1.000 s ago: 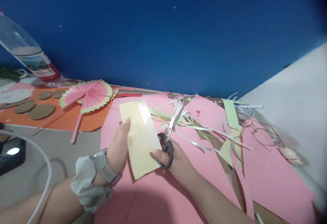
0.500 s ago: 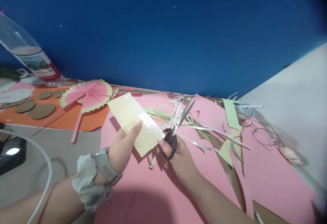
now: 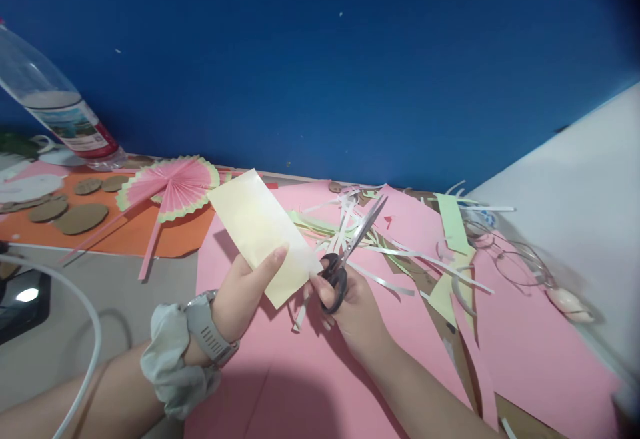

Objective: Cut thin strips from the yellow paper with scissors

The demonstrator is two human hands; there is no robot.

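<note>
A pale yellow rectangle of paper (image 3: 250, 222) is pinched in my left hand (image 3: 245, 292), thumb on top and the other fingers hidden beneath. My right hand (image 3: 357, 305) grips black-handled scissors (image 3: 350, 249), whose blades point up and to the right, away from the paper. The thumb of that hand touches the paper's lower right corner. A small curled strip (image 3: 300, 314) lies just below the corner. Under both hands spreads a large pink sheet (image 3: 290, 372). Thin white and green paper strips (image 3: 345, 219) are heaped beyond the scissors.
Left of the hands, a pink pleated paper fan (image 3: 175, 189) and cardboard discs (image 3: 83, 217) rest on orange paper (image 3: 185, 242). A plastic bottle (image 3: 75, 122) stands behind, against the blue wall (image 3: 320, 72). Glasses (image 3: 520, 265) and a computer mouse (image 3: 570, 304) lie at right. A white cable (image 3: 95, 332) crosses the left foreground.
The paper has tilted a little, its top edge rising slightly. My left thumb sits a bit lower and further right. The scissors have barely moved.
</note>
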